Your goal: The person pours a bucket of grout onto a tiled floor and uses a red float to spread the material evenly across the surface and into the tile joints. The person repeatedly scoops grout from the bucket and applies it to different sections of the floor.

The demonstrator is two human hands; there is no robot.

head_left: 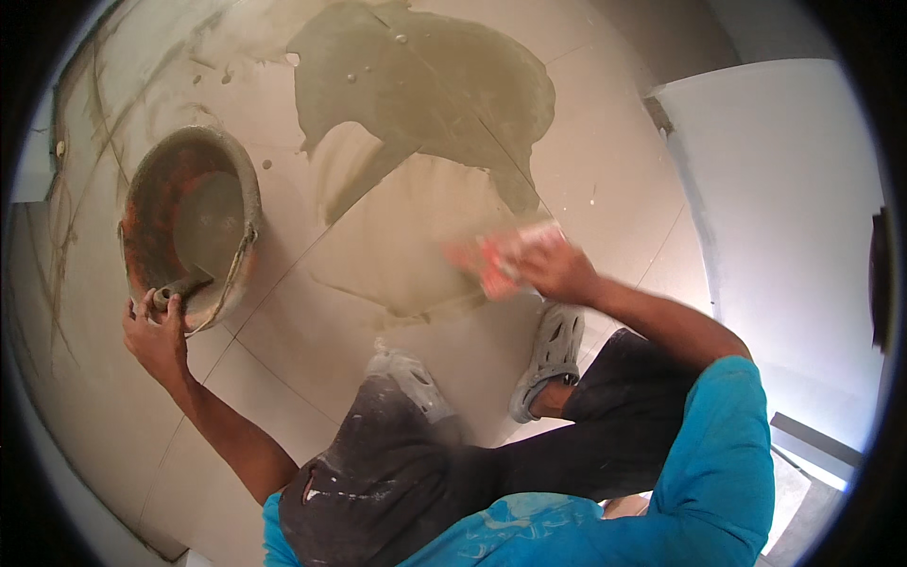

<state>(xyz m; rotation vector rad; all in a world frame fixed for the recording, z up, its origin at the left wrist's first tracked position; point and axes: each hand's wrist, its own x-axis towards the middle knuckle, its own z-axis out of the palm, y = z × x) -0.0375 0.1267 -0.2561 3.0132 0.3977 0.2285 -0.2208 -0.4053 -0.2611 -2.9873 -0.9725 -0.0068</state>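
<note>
On the left stands a round bucket with grey-crusted, orange-stained walls and greyish wet mix inside. My left hand is closed at its near rim, fingertips on either side of the end of a mix-coated tool handle that lies inside the bucket. Whether the fingers also grip the handle, I cannot tell. My right hand is closed on a red and whitish spreader or cloth, too smeared by motion to name surely. It is low over the tiled floor, beside a thin smeared film. Beyond lies a wide grey-green puddle of grout-like mix.
Pale large tiles with thin joints cover the floor. My grey clogs are just in front of me. A white raised panel or ledge bounds the right side. Drips and streaks mark the tiles around the bucket.
</note>
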